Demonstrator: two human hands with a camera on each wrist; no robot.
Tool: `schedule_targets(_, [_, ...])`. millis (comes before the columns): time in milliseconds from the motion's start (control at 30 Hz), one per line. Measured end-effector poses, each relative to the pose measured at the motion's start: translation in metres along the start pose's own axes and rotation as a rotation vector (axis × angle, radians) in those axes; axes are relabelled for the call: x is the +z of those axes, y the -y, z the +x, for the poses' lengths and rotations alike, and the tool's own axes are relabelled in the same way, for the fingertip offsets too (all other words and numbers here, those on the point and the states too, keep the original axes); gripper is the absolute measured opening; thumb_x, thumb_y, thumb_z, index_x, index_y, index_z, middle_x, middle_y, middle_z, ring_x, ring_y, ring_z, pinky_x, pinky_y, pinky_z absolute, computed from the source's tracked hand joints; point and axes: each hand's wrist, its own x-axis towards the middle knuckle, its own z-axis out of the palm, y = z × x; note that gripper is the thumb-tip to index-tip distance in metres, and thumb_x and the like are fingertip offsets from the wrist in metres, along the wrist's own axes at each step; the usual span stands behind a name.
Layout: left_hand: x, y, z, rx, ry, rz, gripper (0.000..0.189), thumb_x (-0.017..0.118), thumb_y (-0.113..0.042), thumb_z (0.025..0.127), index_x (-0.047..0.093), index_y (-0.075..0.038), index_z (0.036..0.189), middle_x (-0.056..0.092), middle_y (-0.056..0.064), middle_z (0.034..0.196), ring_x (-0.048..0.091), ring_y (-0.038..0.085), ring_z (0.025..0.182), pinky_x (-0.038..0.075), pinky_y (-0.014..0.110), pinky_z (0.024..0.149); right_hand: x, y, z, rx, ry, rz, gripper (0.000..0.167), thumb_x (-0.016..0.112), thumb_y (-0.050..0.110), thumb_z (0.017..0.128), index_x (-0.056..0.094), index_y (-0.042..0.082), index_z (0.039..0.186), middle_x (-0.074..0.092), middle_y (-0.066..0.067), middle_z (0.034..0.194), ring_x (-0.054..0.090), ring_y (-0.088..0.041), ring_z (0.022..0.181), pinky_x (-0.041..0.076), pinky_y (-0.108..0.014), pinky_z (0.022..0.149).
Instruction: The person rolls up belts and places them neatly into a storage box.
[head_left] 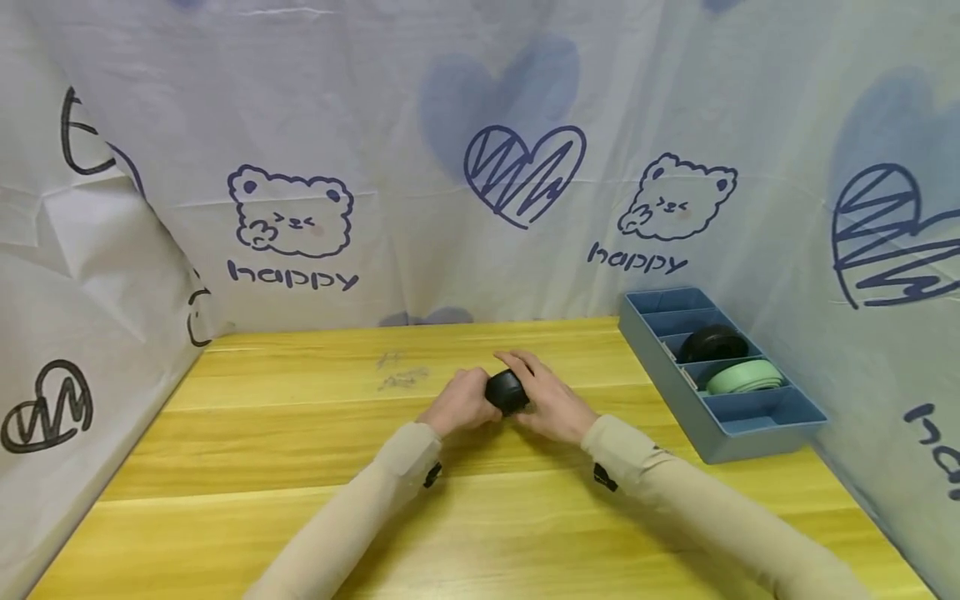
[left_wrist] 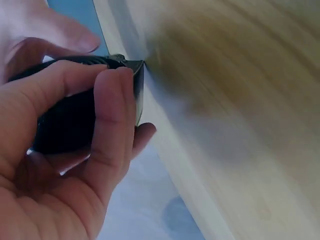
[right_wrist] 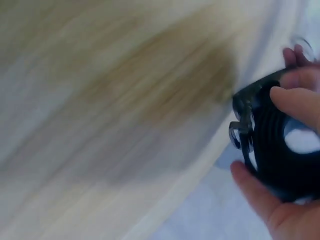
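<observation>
A rolled-up black belt is between my two hands, above the middle of the wooden table. My left hand grips it from the left; in the left wrist view the fingers curl over the coil. From the right, my right hand holds the other side. The right wrist view shows the coil's wound layers with a hole at the centre, and a metal buckle at its outer edge. Part of the belt is hidden behind the fingers.
A blue-grey divided box stands on the right of the table. One compartment holds a black coil, another a light green coil. White cloth with printed hearts and bears hangs behind and along the sides.
</observation>
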Motion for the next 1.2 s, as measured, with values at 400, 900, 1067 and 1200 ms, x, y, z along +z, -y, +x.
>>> schedule_targets(400, [0.004,0.001,-0.001,-0.044,-0.050,-0.190,0.037,0.081,-0.030,0.081,0.072,-0.003,0.105,0.073,0.010,0.093,0.067,0.016,0.075,0.054,0.026,0.063,0.019,0.013,0.005,0.184,-0.057,-0.154,0.087,0.083,0.050,0.074,0.037,0.023,0.143,0.020,-0.019,0.156,0.035,-0.044,0.136,0.053,-0.056,0.086])
schedule_targets(900, [0.011,0.004,0.002,0.236,0.075,-0.059,0.046,0.036,-0.050,0.104,0.066,-0.016,0.103,0.058,0.002,0.069,0.044,0.012,0.053,0.039,0.026,0.056,0.004,0.000,-0.005,0.300,-0.100,-0.204,0.078,0.078,0.048,0.072,0.044,0.018,0.136,0.039,-0.017,0.140,0.046,-0.040,0.123,0.053,-0.056,0.073])
schedule_targets(1067, [0.016,-0.002,0.009,0.334,0.058,0.070,0.052,0.025,-0.045,0.107,0.065,-0.014,0.120,0.070,0.003,0.098,0.064,0.014,0.086,0.051,0.034,0.083,-0.018,-0.006,-0.016,0.334,-0.138,-0.225,0.071,0.077,0.047,0.071,0.048,0.022,0.132,0.040,-0.017,0.138,0.047,-0.039,0.119,0.052,-0.057,0.070])
schedule_targets(1200, [0.019,-0.012,0.016,0.370,0.043,0.137,0.056,0.022,-0.045,0.108,0.063,-0.013,0.128,0.070,0.002,0.113,0.066,0.017,0.106,0.050,0.037,0.096,-0.040,-0.007,-0.024,0.378,-0.169,-0.212,0.068,0.078,0.045,0.070,0.050,0.023,0.128,0.039,-0.015,0.140,0.048,-0.037,0.115,0.051,-0.056,0.071])
